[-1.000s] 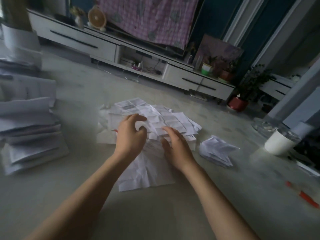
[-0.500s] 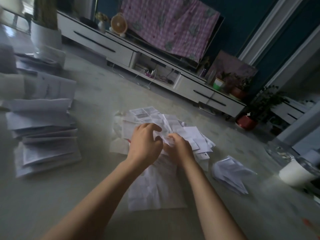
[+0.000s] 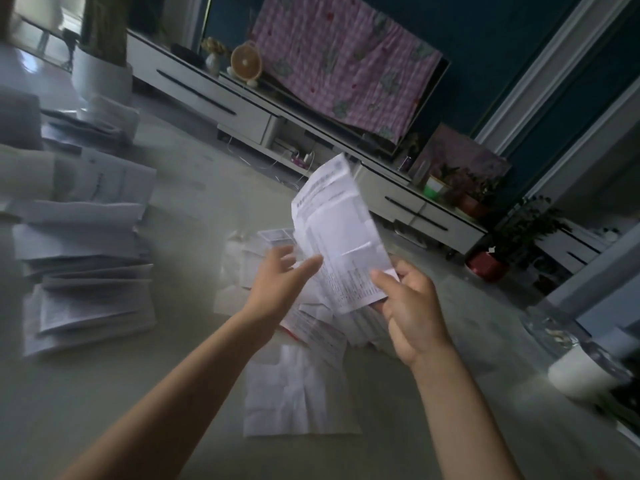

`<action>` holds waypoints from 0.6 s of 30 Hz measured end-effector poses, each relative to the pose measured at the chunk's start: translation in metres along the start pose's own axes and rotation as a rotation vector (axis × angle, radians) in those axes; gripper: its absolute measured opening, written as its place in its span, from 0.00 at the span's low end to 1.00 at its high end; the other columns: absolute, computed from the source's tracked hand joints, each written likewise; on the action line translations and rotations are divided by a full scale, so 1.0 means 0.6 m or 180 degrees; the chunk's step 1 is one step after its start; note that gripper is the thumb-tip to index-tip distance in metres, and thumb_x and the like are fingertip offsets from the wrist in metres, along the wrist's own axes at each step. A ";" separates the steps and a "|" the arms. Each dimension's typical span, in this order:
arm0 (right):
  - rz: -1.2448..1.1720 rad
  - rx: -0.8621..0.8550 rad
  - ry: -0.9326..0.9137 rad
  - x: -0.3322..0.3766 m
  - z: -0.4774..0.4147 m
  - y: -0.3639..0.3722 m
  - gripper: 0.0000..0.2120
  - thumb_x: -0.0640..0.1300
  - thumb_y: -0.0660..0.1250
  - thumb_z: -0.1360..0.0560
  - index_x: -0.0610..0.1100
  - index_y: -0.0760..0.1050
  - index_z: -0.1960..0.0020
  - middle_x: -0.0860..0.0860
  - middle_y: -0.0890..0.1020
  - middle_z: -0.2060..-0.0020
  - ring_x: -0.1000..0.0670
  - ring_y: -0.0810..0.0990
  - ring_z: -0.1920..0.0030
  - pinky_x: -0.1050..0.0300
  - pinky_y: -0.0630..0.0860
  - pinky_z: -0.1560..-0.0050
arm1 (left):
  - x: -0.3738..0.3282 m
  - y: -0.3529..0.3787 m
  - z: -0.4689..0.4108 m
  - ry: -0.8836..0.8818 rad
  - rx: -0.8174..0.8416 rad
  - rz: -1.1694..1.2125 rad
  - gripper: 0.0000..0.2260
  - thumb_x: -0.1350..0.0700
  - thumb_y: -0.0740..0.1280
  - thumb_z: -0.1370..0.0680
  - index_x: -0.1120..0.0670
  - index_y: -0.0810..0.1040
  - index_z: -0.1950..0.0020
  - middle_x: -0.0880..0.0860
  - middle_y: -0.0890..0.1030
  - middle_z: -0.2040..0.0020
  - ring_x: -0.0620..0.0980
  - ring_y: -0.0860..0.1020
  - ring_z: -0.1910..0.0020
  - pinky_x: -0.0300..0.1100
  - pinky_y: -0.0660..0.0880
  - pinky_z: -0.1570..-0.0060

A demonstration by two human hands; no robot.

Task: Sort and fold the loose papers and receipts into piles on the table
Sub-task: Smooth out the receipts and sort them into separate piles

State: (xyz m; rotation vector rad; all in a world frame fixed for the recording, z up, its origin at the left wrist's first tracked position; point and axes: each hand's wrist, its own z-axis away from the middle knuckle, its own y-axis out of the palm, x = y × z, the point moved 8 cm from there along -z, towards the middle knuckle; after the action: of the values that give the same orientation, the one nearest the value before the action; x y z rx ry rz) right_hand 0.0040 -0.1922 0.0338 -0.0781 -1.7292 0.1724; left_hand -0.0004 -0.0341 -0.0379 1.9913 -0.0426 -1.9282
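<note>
My right hand (image 3: 412, 306) pinches the lower edge of a printed white sheet (image 3: 337, 233) and holds it upright above the table (image 3: 121, 410). My left hand (image 3: 280, 282) is beside the sheet's left edge with its fingers spread and relaxed, the fingertips close to the paper. Under both hands lies a loose heap of receipts (image 3: 311, 327). A creased white paper (image 3: 294, 393) lies flat nearer to me. At the left stands a stack of folded papers (image 3: 86, 271).
A white cup (image 3: 581, 375) and a glass dish (image 3: 550, 330) stand at the table's right edge. More papers (image 3: 97, 123) and a white pot (image 3: 102, 77) are at the far left. Beyond the table runs a low white TV cabinet (image 3: 214, 102).
Both hands were down on the receipt heap. My right hand has now lifted one printed sheet up off it, and my left hand has opened beside it. The camera has tilted.
</note>
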 end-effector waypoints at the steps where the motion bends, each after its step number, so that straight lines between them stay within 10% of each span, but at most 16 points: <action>1: -0.0464 0.0162 0.0146 0.004 0.013 0.000 0.11 0.31 0.59 0.24 0.40 0.77 0.49 0.40 0.83 0.52 0.45 0.81 0.53 0.53 0.80 0.54 | 0.005 0.006 0.001 -0.0233 0.0161 0.0309 0.29 0.47 0.70 0.29 0.56 0.67 0.32 0.55 0.71 0.34 0.52 0.71 0.37 0.46 0.68 0.38; 11: -0.1842 0.0291 0.0969 -0.063 0.060 -0.021 0.24 0.37 0.67 0.37 0.36 0.74 0.40 0.41 0.83 0.51 0.47 0.84 0.54 0.56 0.82 0.59 | 0.019 0.043 0.011 -0.0640 0.1357 0.0876 0.22 0.40 0.69 0.33 0.46 0.76 0.43 0.50 0.74 0.33 0.52 0.69 0.32 0.57 0.63 0.31; 18: -0.1456 0.0347 0.1001 -0.076 0.062 -0.008 0.20 0.38 0.66 0.33 0.37 0.76 0.41 0.41 0.82 0.48 0.47 0.83 0.52 0.58 0.81 0.57 | -0.010 0.054 0.032 -0.0525 0.1580 0.1158 0.16 0.40 0.57 0.23 0.47 0.74 0.41 0.53 0.83 0.47 0.53 0.81 0.47 0.49 0.80 0.53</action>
State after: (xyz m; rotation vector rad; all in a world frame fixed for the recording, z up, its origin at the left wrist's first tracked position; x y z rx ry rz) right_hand -0.0252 -0.2065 -0.0155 0.3518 -1.3803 -0.0813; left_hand -0.0119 -0.0669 -0.0229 1.9172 -0.9402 -1.9543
